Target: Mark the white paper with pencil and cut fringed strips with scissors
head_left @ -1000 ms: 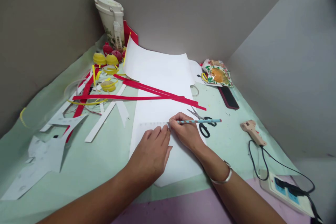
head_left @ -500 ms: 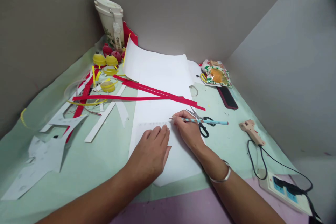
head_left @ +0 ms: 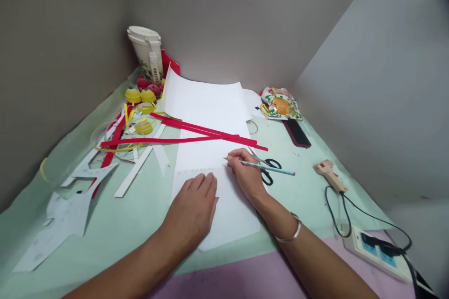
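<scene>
Standing by, I see the left hand (head_left: pixel 193 203) lying flat on a long white paper sheet (head_left: pixel 238 226) and, apart from it, the right hand (head_left: pixel 247 178) pinching a slim light-blue pencil (head_left: pixel 277 169) above that sheet, which could skid if pressed too lightly.

On the counter (head_left: pixel 136 224), the left hand (head_left: pixel 192 203) lies palm down over white paper (head_left: pixel 231 226), fingers close together. The right hand (head_left: pixel 248 180) grips a blue pencil (head_left: pixel 282 170), its tip pointing left; whether it touches the sheet is unclear. Scissors (head_left: pixel 265 162) with 2 black loops lie just beside that hand. Red strips (head_left: pixel 168 140) cross the paper farther back.
</scene>
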`<state>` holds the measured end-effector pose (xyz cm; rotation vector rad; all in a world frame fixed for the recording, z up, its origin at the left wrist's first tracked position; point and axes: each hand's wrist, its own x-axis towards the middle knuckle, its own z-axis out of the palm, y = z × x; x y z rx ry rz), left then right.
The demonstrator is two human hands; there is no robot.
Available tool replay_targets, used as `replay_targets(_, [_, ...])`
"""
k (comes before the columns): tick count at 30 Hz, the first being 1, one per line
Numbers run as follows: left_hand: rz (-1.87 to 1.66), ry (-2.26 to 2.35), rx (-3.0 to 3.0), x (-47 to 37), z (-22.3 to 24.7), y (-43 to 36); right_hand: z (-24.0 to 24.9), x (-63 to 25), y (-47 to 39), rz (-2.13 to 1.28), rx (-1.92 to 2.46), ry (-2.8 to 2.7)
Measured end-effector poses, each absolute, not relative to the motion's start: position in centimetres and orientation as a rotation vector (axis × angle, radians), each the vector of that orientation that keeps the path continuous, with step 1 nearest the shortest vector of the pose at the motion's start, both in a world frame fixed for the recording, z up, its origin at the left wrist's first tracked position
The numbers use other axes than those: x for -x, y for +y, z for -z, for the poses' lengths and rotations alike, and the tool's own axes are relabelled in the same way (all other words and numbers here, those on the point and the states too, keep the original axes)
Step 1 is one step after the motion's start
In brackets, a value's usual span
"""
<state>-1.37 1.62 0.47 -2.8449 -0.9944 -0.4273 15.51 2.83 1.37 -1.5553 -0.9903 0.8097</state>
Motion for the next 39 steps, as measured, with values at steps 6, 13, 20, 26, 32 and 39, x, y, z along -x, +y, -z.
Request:
replay_targets(6, [0.503, -0.894, 2.887, 0.99, 0.14, 1.59, -1.47, -15.14, 2.64, -0.88, 1.469, -1.082])
replay_targets(13, [0.528, -0.923, 2.896, 0.82, 0.17, 1.54, -0.84, -15.39, 2.73, -0.855, 1.601, -1.084])
replay_targets(20, [0.525, -0.971, 2.889, 0.79, 0.58, 1.42, -1.0, -15.21, 2.43, -0.855, 1.662, -1.217])
replay_targets(26, [0.488, -1.001, 2.907, 0.71, 0.45, 1.21, -1.13, -14.71, 2.38, -0.829, 1.69, -1.283])
replay_targets(32, [0.449, -1.006, 2.901, 0.69, 0.46, 1.26, -1.06, -14.68, 2.54, -0.828, 1.732, -1.299])
replay_targets(39, [0.427, -1.006, 2.926, 0.58, 0.23, 1.36, -1.15, -14.55, 2.63, -0.82, 1.753, -1.298])
